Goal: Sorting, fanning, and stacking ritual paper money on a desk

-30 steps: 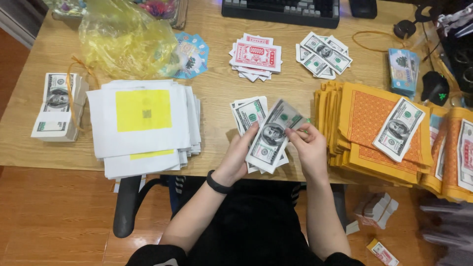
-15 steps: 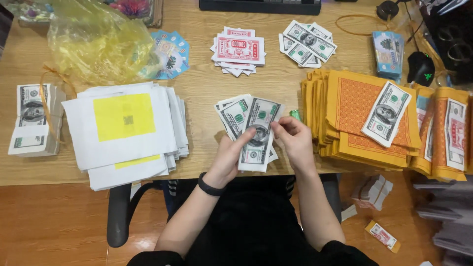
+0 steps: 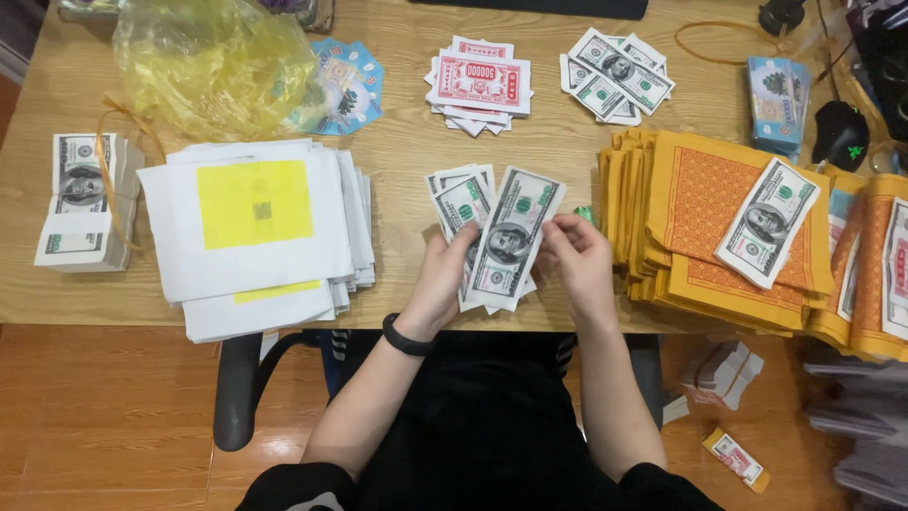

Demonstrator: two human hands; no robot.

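A fanned stack of green-and-white banknote-style papers (image 3: pixel 503 237) sits in my left hand (image 3: pixel 441 280) at the near edge of the wooden table (image 3: pixel 416 142). My right hand (image 3: pixel 579 265) pinches the right side of the top note with thumb and fingers. A black band circles my left wrist. To the right lies a thick pile of orange patterned paper sheets (image 3: pixel 700 227) with a single note (image 3: pixel 768 221) on top.
A stack of white sheets with a yellow square (image 3: pixel 253 227) lies at left, a tied note bundle (image 3: pixel 83 201) farther left, a yellow plastic bag (image 3: pixel 213 61) behind. Red-and-white notes (image 3: pixel 478 83) and more green notes (image 3: pixel 617 76) lie at the back. A chair armrest (image 3: pixel 236 388) is below.
The view has shifted slightly. My hands keep working the note stack near the table's edge, and the top note now stands more upright in the fan.
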